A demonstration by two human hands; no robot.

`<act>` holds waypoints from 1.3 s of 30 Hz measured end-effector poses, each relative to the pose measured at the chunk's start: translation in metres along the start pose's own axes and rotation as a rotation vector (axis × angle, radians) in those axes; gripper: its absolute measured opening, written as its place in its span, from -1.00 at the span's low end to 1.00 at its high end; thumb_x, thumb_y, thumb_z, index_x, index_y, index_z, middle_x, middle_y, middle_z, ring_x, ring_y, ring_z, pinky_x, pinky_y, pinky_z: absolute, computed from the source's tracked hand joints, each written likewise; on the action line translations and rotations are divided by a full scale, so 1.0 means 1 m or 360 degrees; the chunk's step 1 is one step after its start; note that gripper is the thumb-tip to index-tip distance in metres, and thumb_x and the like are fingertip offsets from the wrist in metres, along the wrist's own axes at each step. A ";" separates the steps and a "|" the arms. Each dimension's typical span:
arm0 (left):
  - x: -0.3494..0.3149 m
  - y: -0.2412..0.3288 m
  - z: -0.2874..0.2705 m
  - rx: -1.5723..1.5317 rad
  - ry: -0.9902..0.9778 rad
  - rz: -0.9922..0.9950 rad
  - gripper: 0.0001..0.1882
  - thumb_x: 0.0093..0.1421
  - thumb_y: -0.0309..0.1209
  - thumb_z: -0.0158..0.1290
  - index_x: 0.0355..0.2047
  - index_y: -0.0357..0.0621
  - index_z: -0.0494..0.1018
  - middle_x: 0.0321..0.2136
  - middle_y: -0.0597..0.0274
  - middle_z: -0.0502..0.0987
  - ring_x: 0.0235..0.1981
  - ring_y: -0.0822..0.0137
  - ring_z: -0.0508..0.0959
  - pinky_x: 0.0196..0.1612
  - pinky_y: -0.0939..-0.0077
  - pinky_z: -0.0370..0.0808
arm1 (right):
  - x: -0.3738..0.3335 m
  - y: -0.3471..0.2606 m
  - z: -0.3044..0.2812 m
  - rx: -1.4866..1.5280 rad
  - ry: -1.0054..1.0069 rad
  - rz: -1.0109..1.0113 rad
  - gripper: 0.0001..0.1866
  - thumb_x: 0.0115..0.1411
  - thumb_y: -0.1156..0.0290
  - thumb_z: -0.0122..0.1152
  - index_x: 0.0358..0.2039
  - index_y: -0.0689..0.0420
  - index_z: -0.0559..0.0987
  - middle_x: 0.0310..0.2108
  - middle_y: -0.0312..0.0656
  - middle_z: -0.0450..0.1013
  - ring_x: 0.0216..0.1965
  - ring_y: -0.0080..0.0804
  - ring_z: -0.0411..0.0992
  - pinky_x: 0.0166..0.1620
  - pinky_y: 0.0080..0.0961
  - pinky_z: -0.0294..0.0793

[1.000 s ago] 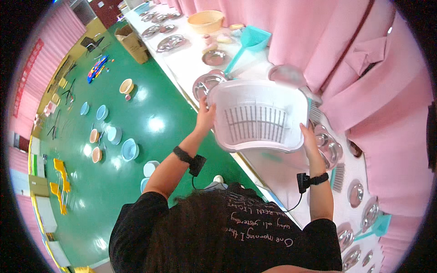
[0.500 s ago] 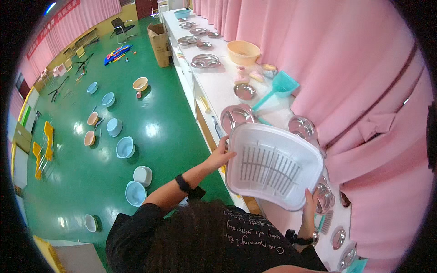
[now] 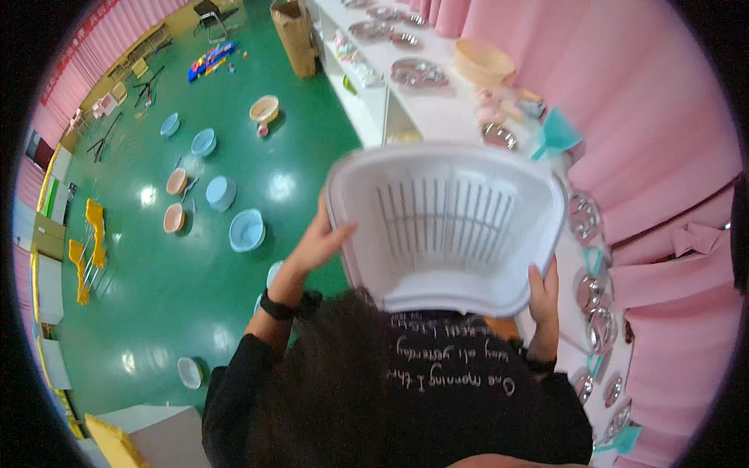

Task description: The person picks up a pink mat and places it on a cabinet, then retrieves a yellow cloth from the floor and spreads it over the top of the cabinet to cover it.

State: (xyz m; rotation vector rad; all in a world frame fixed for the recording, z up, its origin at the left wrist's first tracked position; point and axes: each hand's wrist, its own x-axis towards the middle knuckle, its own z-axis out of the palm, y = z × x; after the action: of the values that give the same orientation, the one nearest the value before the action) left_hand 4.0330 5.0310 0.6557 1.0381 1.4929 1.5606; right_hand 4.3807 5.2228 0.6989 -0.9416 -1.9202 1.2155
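A white plastic draining basket point(image 3: 445, 269), with rows of slots in its bottom, is held up in front of my chest, its inside facing me. My left hand point(image 3: 318, 242) grips its left rim, thumb on the inner side and the fingers hidden behind. On the opposite side my right hand point(image 3: 544, 292) clasps the lower right rim. Black bands circle both wrists. Behind the basket the white counter point(image 3: 449, 117) is partly covered. Beyond its upper right corner lies a teal dustpan point(image 3: 558, 132).
Steel divided plates point(image 3: 419, 73) and a yellow basin point(image 3: 484, 62) stand along the counter, against pink curtains point(image 3: 616, 86). On the green floor to the left are several blue basins point(image 3: 247, 230), orange bowls point(image 3: 174, 218) and a cardboard box point(image 3: 295, 39).
The basket has come closer to my body and been turned more level, moving off the counter's edge toward the left. Both hands keep hold of it, and the view has swung leftward.
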 end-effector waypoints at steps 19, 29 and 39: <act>0.067 -0.072 -0.225 -0.0135 0.0898 -0.0267 -0.33 0.08 -0.51 -0.12 0.18 -0.19 -0.12 0.05 0.12 0.15 0.05 0.28 0.18 0.11 0.43 0.08 | 0.292 -0.009 0.261 -0.0419 -0.1131 -0.0016 -0.41 0.06 0.25 0.03 0.02 0.34 0.14 -0.27 0.15 0.40 -0.25 -0.08 0.42 -0.19 -0.34 0.37; 0.224 -0.040 -0.310 -0.0103 0.1204 -0.0130 -0.35 0.04 -0.48 -0.10 0.16 -0.25 -0.04 0.04 0.07 0.19 0.03 0.26 0.23 0.08 0.42 0.15 | 0.474 -0.029 0.344 -0.0443 -0.1282 0.0059 -0.40 0.05 0.26 0.07 -0.01 0.40 0.14 -0.33 0.12 0.41 -0.33 -0.18 0.43 -0.24 -0.42 0.38; 0.344 -0.072 -0.437 -0.0089 0.1133 -0.0164 -0.34 0.02 -0.47 -0.09 0.15 -0.28 -0.02 0.04 0.07 0.19 0.05 0.27 0.21 0.09 0.45 0.11 | 0.600 -0.012 0.457 -0.0299 -0.1275 0.0067 -0.41 0.05 0.26 0.08 -0.01 0.38 0.18 -0.33 0.08 0.42 -0.30 -0.22 0.43 -0.22 -0.41 0.37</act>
State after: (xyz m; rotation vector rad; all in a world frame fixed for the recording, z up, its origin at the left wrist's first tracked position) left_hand 3.4921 5.1696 0.6064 0.3591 1.9025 1.9937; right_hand 3.6898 5.5217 0.6466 -0.6217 -2.6757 1.6154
